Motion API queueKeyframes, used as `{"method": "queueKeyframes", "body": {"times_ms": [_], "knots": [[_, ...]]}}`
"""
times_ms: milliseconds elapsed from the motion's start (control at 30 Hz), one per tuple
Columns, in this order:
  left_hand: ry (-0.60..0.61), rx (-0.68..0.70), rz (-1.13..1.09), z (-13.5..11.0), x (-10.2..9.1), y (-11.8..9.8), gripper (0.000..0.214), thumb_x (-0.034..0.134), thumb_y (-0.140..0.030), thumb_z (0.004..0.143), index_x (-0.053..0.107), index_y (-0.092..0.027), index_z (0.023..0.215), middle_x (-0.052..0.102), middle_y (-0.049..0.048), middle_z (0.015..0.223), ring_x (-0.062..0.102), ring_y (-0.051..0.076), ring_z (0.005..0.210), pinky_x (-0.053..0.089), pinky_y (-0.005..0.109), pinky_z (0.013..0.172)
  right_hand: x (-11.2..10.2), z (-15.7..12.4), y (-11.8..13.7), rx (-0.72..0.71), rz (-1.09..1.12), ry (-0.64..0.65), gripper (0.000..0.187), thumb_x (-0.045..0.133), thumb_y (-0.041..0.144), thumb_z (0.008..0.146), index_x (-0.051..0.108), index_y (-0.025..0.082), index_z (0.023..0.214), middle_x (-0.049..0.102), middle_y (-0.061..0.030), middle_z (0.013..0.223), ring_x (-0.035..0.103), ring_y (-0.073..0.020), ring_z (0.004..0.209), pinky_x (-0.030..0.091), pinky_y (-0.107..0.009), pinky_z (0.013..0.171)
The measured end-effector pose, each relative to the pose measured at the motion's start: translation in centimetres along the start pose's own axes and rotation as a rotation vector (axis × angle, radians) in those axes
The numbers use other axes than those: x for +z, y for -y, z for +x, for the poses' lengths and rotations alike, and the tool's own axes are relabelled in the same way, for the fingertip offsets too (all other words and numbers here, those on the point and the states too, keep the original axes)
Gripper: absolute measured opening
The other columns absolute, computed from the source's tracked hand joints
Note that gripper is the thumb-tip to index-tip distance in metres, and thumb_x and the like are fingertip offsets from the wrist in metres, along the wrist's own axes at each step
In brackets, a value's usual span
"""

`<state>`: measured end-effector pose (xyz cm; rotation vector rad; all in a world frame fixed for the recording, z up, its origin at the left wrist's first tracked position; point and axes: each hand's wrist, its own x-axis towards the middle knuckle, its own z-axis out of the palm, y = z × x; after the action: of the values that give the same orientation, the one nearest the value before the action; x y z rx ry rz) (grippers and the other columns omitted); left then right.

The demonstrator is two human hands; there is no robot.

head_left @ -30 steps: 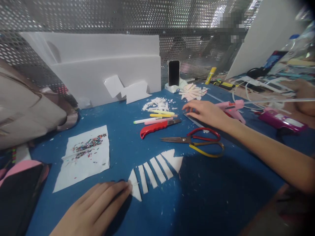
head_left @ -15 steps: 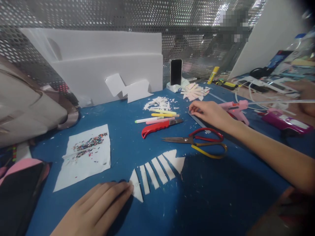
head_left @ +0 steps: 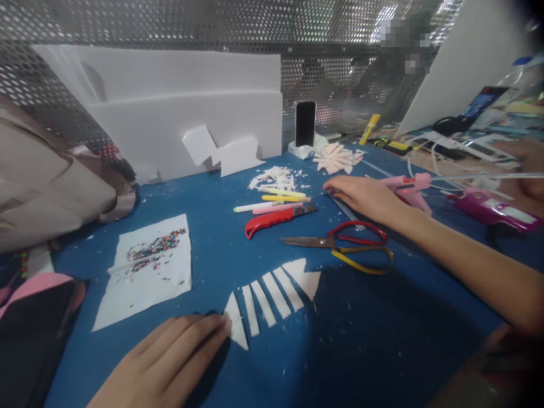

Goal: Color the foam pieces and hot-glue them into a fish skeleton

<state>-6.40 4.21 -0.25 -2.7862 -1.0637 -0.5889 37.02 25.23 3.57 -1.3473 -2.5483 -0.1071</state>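
Note:
My left hand [head_left: 170, 357] lies low on the blue table with its fingers stretched out, fingertips at the edge of a white triangular foam piece [head_left: 236, 322]. Several white strips [head_left: 266, 305] and a notched tail-like piece [head_left: 302, 276] continue from it in a fish-bone row. Further back, my right hand [head_left: 357, 195] has its fingers bent over the far end of a flat metal ruler [head_left: 345, 208]; part of the grip is hidden. Between the hands lie scissors [head_left: 321, 242] with red and yellow handles and a red-handled craft knife [head_left: 272, 220].
Several markers [head_left: 283, 198] and white scraps [head_left: 276, 178] lie behind the knife. A sheet with sequins [head_left: 144, 283] is at left. Pink glue gun [head_left: 410, 190], purple tool [head_left: 493, 209] and another person's hand [head_left: 529, 158] are at right. Foam boards [head_left: 191, 113] stand behind.
The fingers of my right hand have straightened slightly over the ruler. My left hand and the foam pieces stay where they were; the view has shifted very slightly.

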Motion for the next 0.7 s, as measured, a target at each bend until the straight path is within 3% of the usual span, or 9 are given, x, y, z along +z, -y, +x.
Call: {"method": "queueKeyframes", "body": {"times_ms": [133,433,600,700], "knots": [[0.032,0.036,0.095,0.08,-0.08,-0.01,0.068,0.021,-0.067,0.098,0.042,-0.026,0.147,0.065,0.0057,0.128,0.063,0.022,0.111,0.056,0.035,0.093,-0.01,-0.03,0.13,-0.007,-0.011,0.016,0.03,0.033,0.027,0.097,0.056,0.026,0.116,0.065,-0.009,0.118,0.064,-0.0273,0.104,0.05,-0.044,0.084],[0.048,0.018,0.06,0.54,-0.69,-0.22,0.063,0.021,-0.063,0.099,0.046,-0.026,0.144,0.065,0.0058,0.126,0.063,0.021,0.111,0.055,0.034,0.093,0.2,0.27,0.05,-0.045,0.029,0.091,0.028,0.031,0.026,0.097,0.055,0.026,0.112,0.065,-0.0078,0.104,0.062,-0.0241,0.097,0.049,-0.042,0.084],[0.04,0.001,0.023,0.39,-0.54,-0.23,0.061,0.025,-0.062,0.099,0.047,-0.027,0.144,0.066,0.0065,0.125,0.063,0.022,0.111,0.055,0.034,0.094,0.66,0.05,-0.4,0.008,0.029,0.066,0.031,0.029,0.031,0.099,0.054,0.025,0.116,0.061,-0.0101,0.114,0.062,-0.0239,0.097,0.05,-0.041,0.084],[0.028,-0.011,0.002,0.15,-0.26,-0.18,0.061,0.023,-0.062,0.099,0.046,-0.027,0.144,0.065,0.0057,0.127,0.064,0.022,0.111,0.054,0.034,0.096,0.84,-0.06,-0.39,0.074,-0.002,0.036,0.03,0.039,0.041,0.097,0.057,0.022,0.112,0.061,-0.0119,0.11,0.063,-0.0262,0.094,0.05,-0.042,0.082]]}}
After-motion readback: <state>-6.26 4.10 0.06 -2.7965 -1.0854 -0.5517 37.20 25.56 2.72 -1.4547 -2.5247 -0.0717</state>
